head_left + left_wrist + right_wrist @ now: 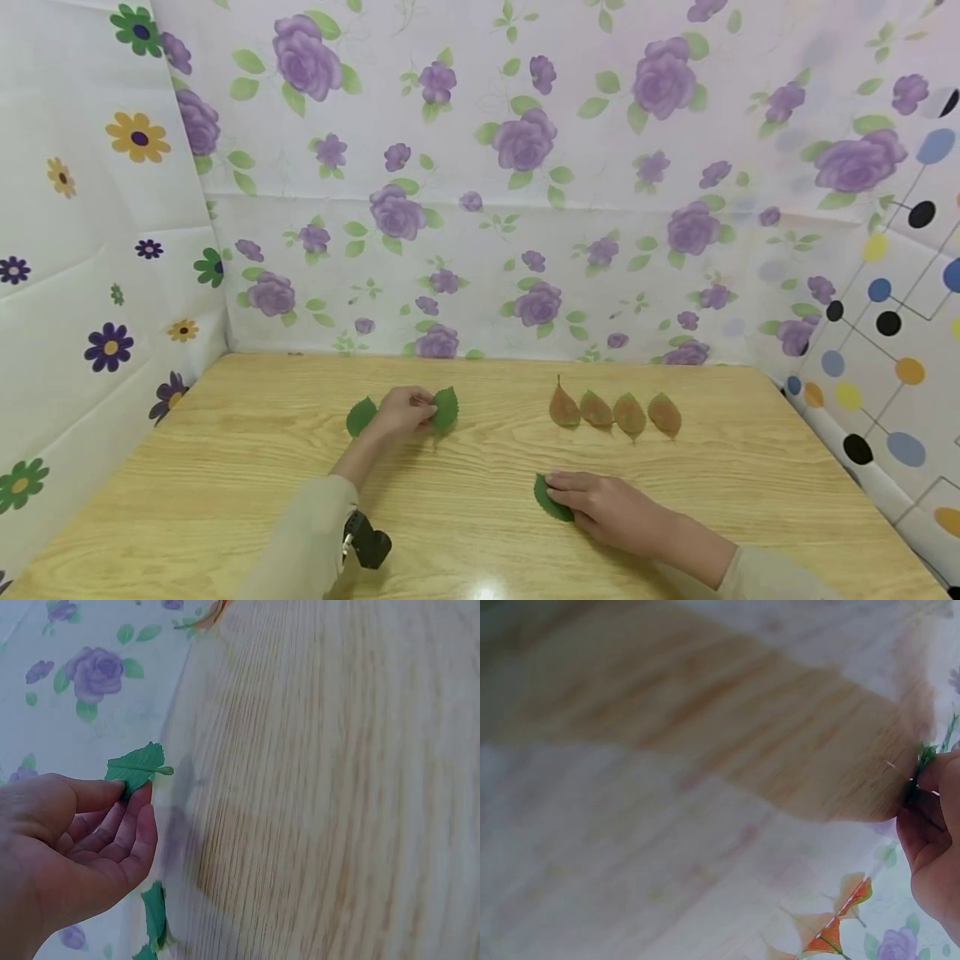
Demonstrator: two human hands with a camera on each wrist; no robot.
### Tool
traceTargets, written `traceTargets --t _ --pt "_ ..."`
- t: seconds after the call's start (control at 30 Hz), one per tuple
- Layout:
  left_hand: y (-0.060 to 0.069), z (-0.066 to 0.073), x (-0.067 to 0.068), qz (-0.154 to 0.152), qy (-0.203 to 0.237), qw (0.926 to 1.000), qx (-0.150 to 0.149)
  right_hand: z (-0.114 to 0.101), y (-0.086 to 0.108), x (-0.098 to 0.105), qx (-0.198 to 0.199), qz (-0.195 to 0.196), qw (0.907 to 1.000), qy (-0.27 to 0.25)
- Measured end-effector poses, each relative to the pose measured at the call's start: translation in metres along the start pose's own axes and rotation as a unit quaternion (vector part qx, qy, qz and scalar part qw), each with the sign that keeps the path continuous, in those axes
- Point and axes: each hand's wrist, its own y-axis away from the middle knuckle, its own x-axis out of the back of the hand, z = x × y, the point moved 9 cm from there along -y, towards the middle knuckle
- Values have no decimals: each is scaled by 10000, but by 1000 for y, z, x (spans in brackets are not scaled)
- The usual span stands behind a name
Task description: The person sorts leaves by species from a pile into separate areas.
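My left hand [405, 412] pinches a green leaf [446, 410] between thumb and fingers, just above the table. The left wrist view shows this toothed leaf [138, 766] with its short stem pointing away from the fingertips. Another green leaf [362, 417] lies left of that hand, partly covered by it. My right hand [611, 508], nearer the front, holds a third green leaf [550, 498] close to the tabletop, its fingers covering one side. In the right wrist view, the leaf [922, 769] appears edge-on between thumb and fingers.
Several reddish-brown leaves [630, 414] lie in a row at the back right of the wooden table [480, 467]. A floral cloth [480, 275] stands along the back edge, with patterned sheets at both sides. A black wrist device [366, 540] is on the left sleeve.
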Motion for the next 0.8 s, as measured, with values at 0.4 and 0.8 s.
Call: traceTargets --t 0.4,0.8 --pt "-1 -4 20 186 -843 9963 -45 1 1 -3 54 22 9999 146" --pt "0 3 25 372 -1834 9803 -638 2 1 -4 -5 -56 9999 114"
